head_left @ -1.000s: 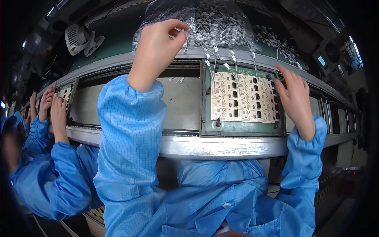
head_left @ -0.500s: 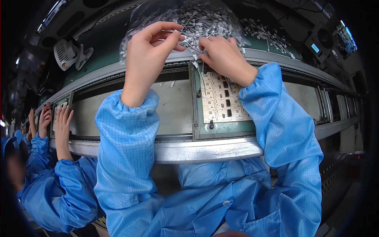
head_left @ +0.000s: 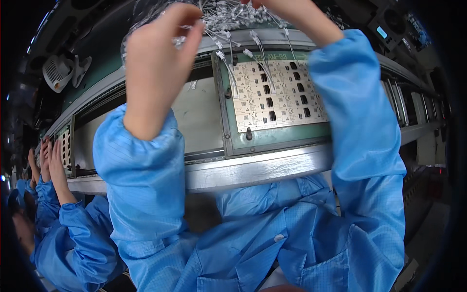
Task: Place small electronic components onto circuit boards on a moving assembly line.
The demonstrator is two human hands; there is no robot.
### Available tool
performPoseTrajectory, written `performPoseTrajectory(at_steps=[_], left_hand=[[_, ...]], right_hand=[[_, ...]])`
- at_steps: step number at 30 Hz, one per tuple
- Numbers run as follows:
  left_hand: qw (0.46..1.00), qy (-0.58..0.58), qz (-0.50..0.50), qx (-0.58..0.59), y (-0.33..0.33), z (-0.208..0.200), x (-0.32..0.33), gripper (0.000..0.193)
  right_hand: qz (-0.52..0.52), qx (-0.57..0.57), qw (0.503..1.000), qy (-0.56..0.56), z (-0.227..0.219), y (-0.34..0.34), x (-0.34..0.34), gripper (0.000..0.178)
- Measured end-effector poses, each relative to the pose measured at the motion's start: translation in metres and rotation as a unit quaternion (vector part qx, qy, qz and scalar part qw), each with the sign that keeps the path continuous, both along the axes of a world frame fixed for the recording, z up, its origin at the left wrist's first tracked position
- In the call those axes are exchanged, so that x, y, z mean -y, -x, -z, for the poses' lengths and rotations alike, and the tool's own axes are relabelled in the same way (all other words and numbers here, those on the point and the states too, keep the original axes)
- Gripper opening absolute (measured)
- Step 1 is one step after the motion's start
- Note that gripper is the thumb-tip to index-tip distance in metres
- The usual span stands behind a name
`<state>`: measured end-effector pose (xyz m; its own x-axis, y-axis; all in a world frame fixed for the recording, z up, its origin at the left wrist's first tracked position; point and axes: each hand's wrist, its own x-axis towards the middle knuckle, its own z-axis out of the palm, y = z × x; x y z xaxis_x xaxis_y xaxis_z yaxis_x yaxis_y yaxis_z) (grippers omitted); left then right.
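My left hand [head_left: 163, 61] is raised at the upper left, blurred, with thumb and fingers curved and a gap between them. It is nearest the pile of white connector cables [head_left: 233, 13], and no held thing shows in it. My right hand [head_left: 265, 2] reaches over that pile at the top edge. Its fingers are mostly cut off, so what they hold is hidden. Below lies a panel of white circuit boards [head_left: 286, 113] with rows of black parts, set in a green fixture [head_left: 287, 134]. Several cables [head_left: 262, 53] hang over the panel's far edge, their white plugs pointing away from me.
A metal rail [head_left: 253, 168] runs along the near side of the conveyor line. Clear plastic film [head_left: 138, 29] lies around the pile. A white fan [head_left: 57, 73] stands at the far left. Co-workers' hands [head_left: 56, 168] work over another board on the left.
Both hands have moved away from me, over the pile; the right is now mostly out of the picture. More of the panel and more cables along its far edge are visible. The view has shifted.
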<state>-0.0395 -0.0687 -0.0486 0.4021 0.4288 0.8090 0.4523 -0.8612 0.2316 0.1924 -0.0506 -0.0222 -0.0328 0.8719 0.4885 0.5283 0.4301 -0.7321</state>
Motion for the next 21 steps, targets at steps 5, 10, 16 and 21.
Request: performPoseTrajectory(at_steps=[5, 10, 16, 21], left_hand=[[0.96, -0.002, -0.06, -0.272, -0.01, 0.042, 0.053, 0.008], [0.969, 0.1, -0.019, -0.224, 0.005, 0.055, 0.067, 0.009], [0.958, 0.199, -0.012, -0.208, 0.002, 0.046, 0.071, 0.011], [0.946, 0.245, -0.004, -0.213, 0.001, 0.048, 0.065, 0.015]], right_hand=[[-0.133, -0.213, 0.954, 0.166, 0.028, -0.034, 0.052, 0.013], [-0.375, -0.314, 0.871, 0.048, 0.067, -0.072, 0.063, 0.015], [-0.05, -0.264, 0.947, 0.173, 0.069, -0.087, 0.066, 0.018], [-0.048, -0.155, 0.984, 0.075, 0.054, -0.086, 0.087, 0.016]])
